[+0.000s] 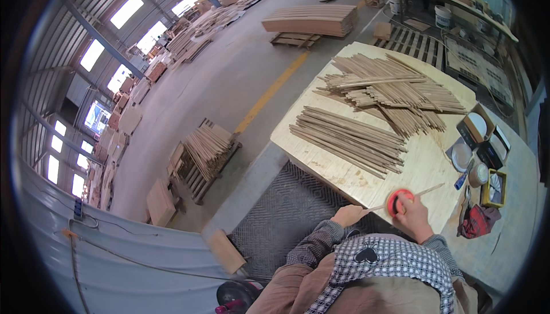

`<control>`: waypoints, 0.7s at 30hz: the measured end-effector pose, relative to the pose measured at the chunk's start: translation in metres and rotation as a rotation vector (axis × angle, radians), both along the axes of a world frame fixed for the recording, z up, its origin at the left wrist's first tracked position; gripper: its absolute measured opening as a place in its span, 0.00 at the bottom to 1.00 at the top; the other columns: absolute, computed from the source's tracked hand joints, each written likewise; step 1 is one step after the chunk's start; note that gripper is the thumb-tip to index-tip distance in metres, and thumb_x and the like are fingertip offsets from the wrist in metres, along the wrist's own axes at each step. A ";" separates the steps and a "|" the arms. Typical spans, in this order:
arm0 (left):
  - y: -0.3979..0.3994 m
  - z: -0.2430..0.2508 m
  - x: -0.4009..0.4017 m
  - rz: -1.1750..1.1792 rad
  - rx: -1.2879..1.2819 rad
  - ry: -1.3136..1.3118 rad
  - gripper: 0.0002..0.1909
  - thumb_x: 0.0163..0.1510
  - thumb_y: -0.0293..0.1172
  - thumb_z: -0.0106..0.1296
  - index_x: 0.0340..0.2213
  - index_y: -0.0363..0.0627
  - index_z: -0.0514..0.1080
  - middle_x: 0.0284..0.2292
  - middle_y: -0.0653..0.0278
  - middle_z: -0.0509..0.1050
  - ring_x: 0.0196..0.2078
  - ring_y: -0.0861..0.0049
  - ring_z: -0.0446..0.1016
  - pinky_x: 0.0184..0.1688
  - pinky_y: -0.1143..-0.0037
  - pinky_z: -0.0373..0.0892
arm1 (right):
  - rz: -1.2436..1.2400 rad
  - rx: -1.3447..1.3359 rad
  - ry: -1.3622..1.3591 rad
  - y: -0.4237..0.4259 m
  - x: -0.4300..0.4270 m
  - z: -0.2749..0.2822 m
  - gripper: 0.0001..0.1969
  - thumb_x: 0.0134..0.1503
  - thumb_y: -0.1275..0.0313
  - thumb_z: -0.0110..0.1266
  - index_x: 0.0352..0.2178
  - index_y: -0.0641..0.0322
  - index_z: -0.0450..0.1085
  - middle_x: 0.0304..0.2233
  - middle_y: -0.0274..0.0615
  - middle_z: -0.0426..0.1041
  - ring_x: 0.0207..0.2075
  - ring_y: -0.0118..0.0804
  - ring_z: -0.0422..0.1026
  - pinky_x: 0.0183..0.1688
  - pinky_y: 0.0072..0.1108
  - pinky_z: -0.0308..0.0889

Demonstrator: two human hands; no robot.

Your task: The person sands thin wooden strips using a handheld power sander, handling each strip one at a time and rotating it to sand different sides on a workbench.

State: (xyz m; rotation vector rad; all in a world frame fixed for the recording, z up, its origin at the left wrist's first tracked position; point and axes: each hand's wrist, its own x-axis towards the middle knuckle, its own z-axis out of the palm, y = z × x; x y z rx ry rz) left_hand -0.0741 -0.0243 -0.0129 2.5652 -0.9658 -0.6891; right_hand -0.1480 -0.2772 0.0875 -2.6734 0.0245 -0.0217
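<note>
My left hand (349, 215) grips one end of a thin wooden strip (431, 189) near the table's front edge. My right hand (413, 216) is closed on a round red pad (399, 202), which lies over the strip. The strip's far end sticks out to the right of the pad. Just beyond my hands, a row of thin wooden strips (348, 140) lies side by side on the pale wooden tabletop (343, 179). Behind it is a larger, crisscrossed pile of similar strips (386, 88).
On the table's right are an open box of round discs (477, 125), a tape roll (478, 174), a yellow tray (494, 188) and a red checked cloth (479, 221). Bundled strips (209, 145) rest on a pallet at the left. Stacked boards (309, 19) stand on the floor behind.
</note>
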 end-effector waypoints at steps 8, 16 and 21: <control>0.014 0.019 -0.026 0.064 -0.092 -0.292 0.13 0.56 0.39 0.45 0.26 0.42 0.66 0.22 0.58 0.70 0.23 0.64 0.73 0.23 0.66 0.70 | -0.257 -0.025 0.046 -0.063 0.002 -0.014 0.37 0.35 0.67 0.61 0.52 0.41 0.62 0.38 0.54 0.64 0.35 0.56 0.71 0.37 0.37 0.70; 0.006 0.019 -0.021 0.038 -0.071 -0.174 0.14 0.57 0.39 0.44 0.26 0.40 0.68 0.17 0.56 0.71 0.21 0.62 0.73 0.22 0.66 0.69 | -0.223 -0.025 0.129 -0.034 0.012 0.007 0.37 0.33 0.67 0.61 0.50 0.44 0.63 0.38 0.54 0.66 0.37 0.56 0.70 0.41 0.36 0.68; 0.002 0.024 -0.014 0.018 0.009 -0.053 0.18 0.58 0.41 0.41 0.28 0.38 0.70 0.23 0.51 0.75 0.26 0.56 0.75 0.28 0.61 0.70 | 0.060 -0.021 0.144 0.020 0.009 0.020 0.33 0.37 0.65 0.61 0.49 0.39 0.63 0.36 0.54 0.65 0.33 0.55 0.71 0.34 0.37 0.69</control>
